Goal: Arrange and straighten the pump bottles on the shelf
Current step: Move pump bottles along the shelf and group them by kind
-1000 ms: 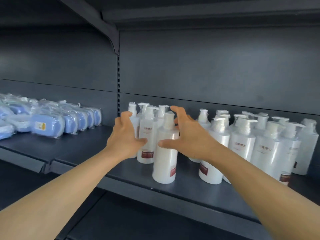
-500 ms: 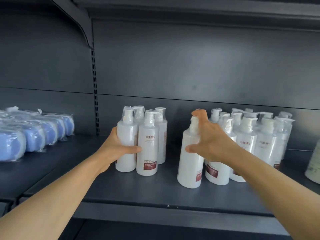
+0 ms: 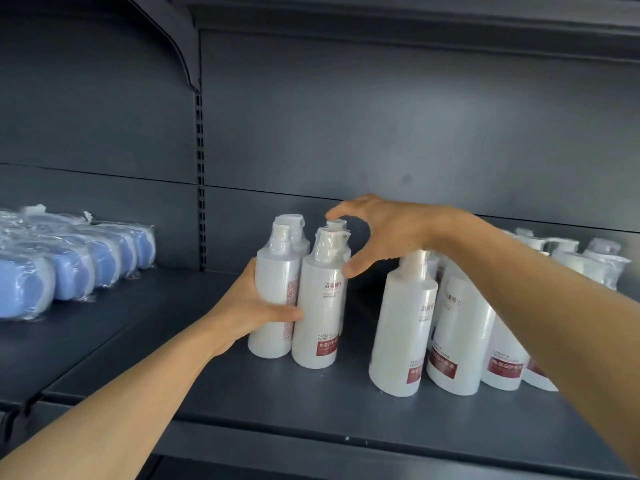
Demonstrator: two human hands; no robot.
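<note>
Squaring the small cluster of white shrink-wrapped plastic pump bottles point(image 3: 313, 299) at the dark metal shelf's point(image 3: 277, 403) centre, our left hand point(image 3: 249, 306) wraps its nine o'clock side, right hand point(image 3: 384, 230) fingers point(image 3: 337, 213) spread over the pumps, next nudging them flush.

You see a shelf point(image 3: 270, 407) of dark sheet metal with a smooth, matt painted finish, and a back panel point(image 3: 415, 126) of the same dull look. The pump bottles point(image 3: 320, 306) are smooth white plastic with a faint sheen, their pump heads wrapped in crinkled clear film. At your far left, blue packs point(image 3: 69, 268) lie sealed in glossy, wrinkled transparent plastic.
</note>
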